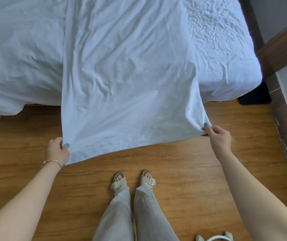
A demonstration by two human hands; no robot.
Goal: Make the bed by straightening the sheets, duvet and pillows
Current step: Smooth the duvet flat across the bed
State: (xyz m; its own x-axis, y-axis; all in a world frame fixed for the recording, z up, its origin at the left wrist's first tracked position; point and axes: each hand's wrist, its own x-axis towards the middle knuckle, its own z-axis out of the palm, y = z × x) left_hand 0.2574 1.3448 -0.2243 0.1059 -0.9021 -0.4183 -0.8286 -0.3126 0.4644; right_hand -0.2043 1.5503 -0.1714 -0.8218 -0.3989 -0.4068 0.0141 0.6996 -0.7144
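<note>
- We hold a white, creased cotton sheet by its near edge, stretched from the bed out over the brown wooden plank floor.
- Our left hand pinches the sheet's left corner, thumb on top and fingers curled under the cloth; a thin metal bracelet circles that wrist.
- Our right hand pinches the right corner between thumb and curled fingers.
- Between the two hands the sheet's hem sags a little and hangs above the floor, touching nothing there.
- To the left, a rumpled white duvet lies on the bed and spills over its edge towards the floor.
- To the right, the wrinkled white fitted sheet on the mattress lies bare.
- A dark wooden frame and skirting run along the wall just beside the bed's right corner.
- Below us stand our feet in beige buckled sandals, well clear of the sheet.
- A white rounded object sits at the bottom edge; we cannot tell what it is.
</note>
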